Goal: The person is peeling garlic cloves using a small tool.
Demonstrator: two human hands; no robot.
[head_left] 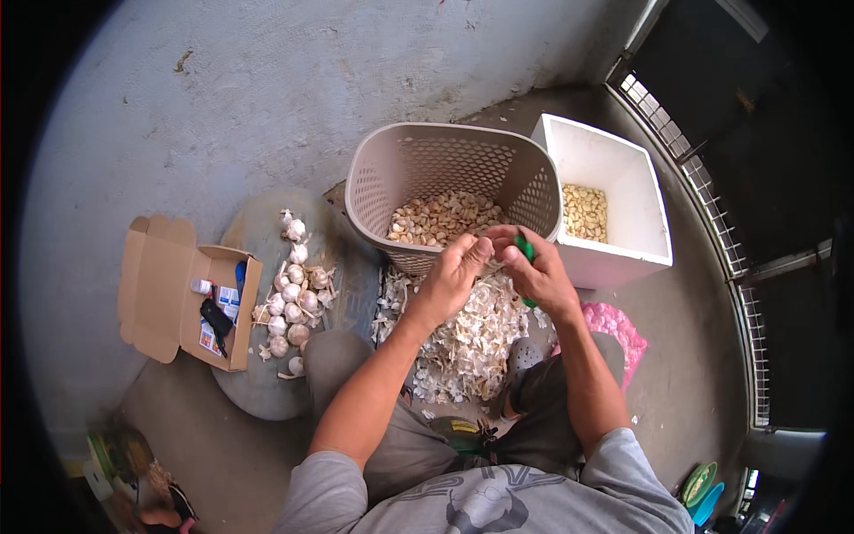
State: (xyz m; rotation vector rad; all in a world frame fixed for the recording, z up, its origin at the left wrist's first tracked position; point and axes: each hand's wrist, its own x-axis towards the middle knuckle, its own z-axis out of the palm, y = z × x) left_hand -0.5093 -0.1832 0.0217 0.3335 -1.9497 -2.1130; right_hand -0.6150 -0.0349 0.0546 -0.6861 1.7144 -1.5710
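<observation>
My left hand (455, 274) is held over the front rim of a grey-brown plastic basket (529, 169), thumb and fingers pinched together; whatever lies between them is too small to make out. Close beside it, my right hand (544, 278) is closed around a small tool with a green handle (525, 247); its working end is hidden. Unpeeled garlic cloves (445, 218) cover the basket's bottom. Below my hands, a heap of papery garlic skins (471, 343) spreads on the floor between my legs.
Whole garlic heads (292, 292) lie on a round grey surface (267, 392) at left, beside an open cardboard box (147, 285) with small items. A white foam box (618, 254) of peeled cloves (584, 214) stands right of the basket. A pink mesh bag (623, 334) rests by my right leg.
</observation>
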